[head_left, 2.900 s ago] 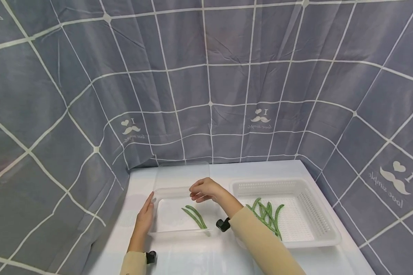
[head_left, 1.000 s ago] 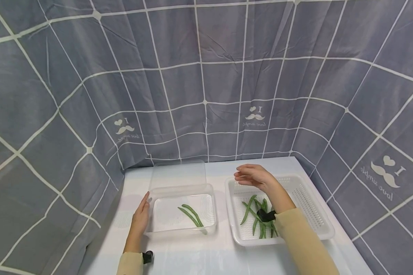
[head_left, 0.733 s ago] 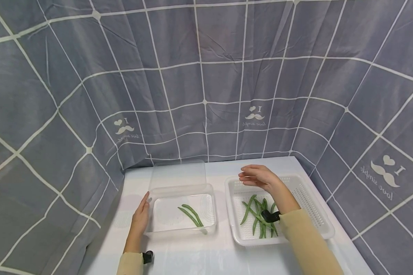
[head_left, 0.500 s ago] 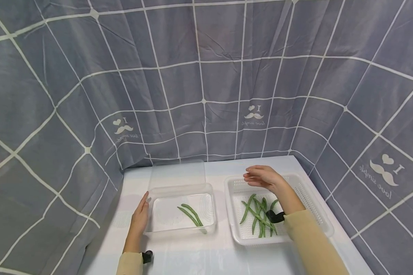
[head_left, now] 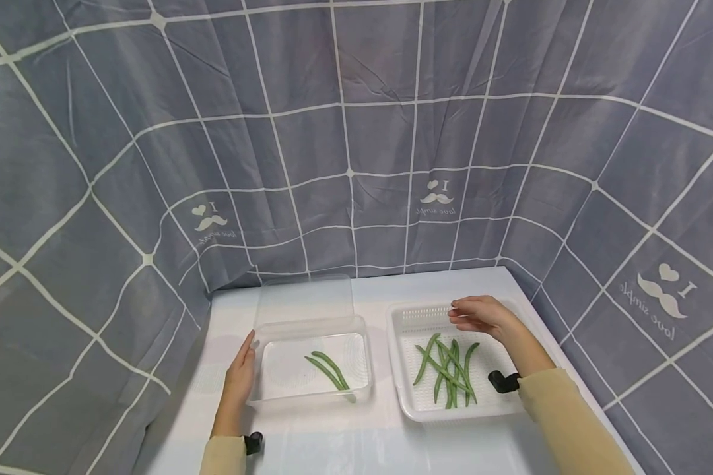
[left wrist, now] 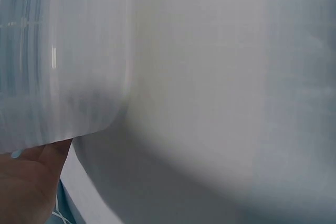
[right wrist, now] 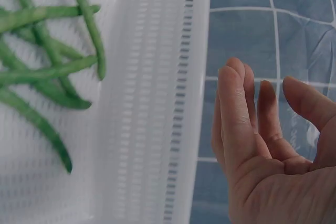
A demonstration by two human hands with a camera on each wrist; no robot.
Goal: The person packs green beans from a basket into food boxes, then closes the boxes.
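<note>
Clear rectangular plastic tub (head_left: 289, 367): steadying with straight-fingered left grip (head_left: 239, 375), apparently against sliding. Hovering with right grip (head_left: 485, 316) parted, empty.

This place is set up like a little booth — gray cloth (head_left: 315, 152) with white lines hangs from nine o'clock, past twelve, to three, around a white table (head_left: 321, 442) at six. Whether it's a home or a lab, I can't tell.
</note>
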